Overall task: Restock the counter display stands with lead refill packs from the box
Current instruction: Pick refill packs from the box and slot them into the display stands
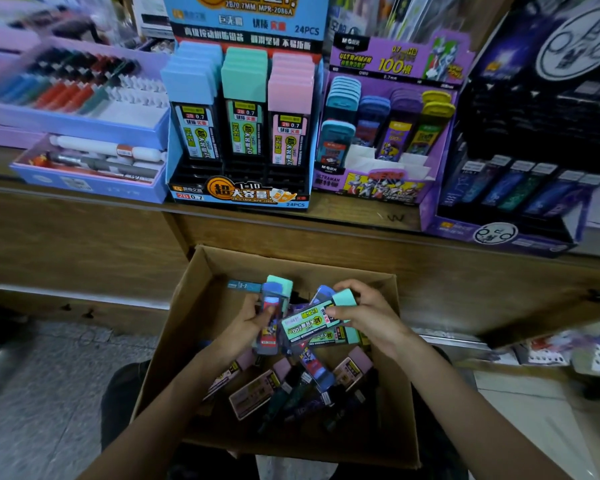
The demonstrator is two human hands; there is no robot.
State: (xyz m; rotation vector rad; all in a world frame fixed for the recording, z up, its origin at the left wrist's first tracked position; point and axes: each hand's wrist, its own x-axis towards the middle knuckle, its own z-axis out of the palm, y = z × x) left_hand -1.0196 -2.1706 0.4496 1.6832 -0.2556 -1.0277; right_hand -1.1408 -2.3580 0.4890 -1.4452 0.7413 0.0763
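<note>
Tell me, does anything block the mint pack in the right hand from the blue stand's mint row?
Nothing visible does. The right hand holds the mint pack above the box; only open space lies between it and the blue stand, where the mint row's front slots look free.

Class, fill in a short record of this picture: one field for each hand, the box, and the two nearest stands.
left hand: grips a blue pack
right hand: holds a mint pack
box: open, below the counter, with loose packs inside
blue stand: blue, mint and pink rows
purple stand: teal, blue, purple and yellow rows
</note>
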